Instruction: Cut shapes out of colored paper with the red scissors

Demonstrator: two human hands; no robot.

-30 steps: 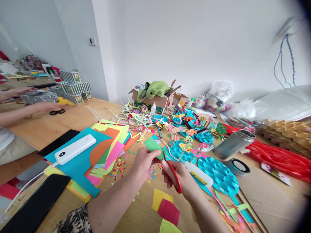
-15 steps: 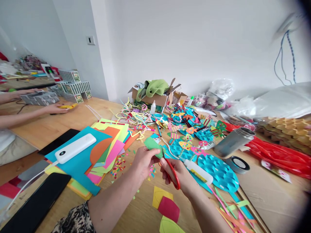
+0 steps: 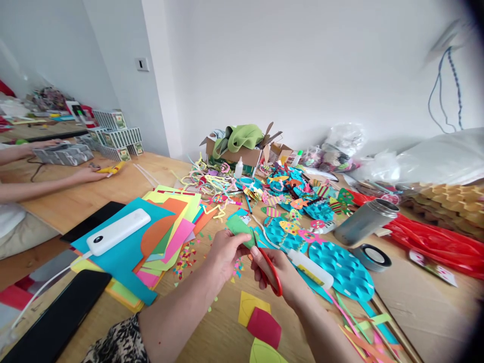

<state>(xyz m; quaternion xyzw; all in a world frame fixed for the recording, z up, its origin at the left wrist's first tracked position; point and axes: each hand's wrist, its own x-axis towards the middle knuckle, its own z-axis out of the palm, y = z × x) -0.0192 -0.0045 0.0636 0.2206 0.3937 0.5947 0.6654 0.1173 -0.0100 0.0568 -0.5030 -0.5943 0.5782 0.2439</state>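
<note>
Between the fingers and thumb of my left hand (image 3: 226, 250) is a piece of green paper (image 3: 239, 227), pinched at its lower side. My right hand (image 3: 273, 267) is closed around the red-handled scissors (image 3: 275, 275). The scissor blades point up and away, at the right edge of the green paper; how far apart they are I cannot make out. Below my hands lie a yellow paper piece (image 3: 248, 305), a dark red paper piece (image 3: 264, 326) and a lime paper piece (image 3: 264, 353), with drawn curves on the yellow and lime ones. Tiny paper scraps (image 3: 185, 259) are scattered beside my left wrist.
Left stand stacked coloured sheets (image 3: 176, 214) under a white power bank (image 3: 118, 231), and a black phone (image 3: 56, 312). Right are a glue bottle (image 3: 312, 269), blue scalloped discs (image 3: 342, 269), a metal flask (image 3: 366, 221) and tape (image 3: 372, 258). Another person's hand (image 3: 88, 174) is far left.
The view has shifted very slightly. My hands, the green paper and the scissors keep nearly the same pose. At far left, the other person's hand has moved slightly with the yellow tool.
</note>
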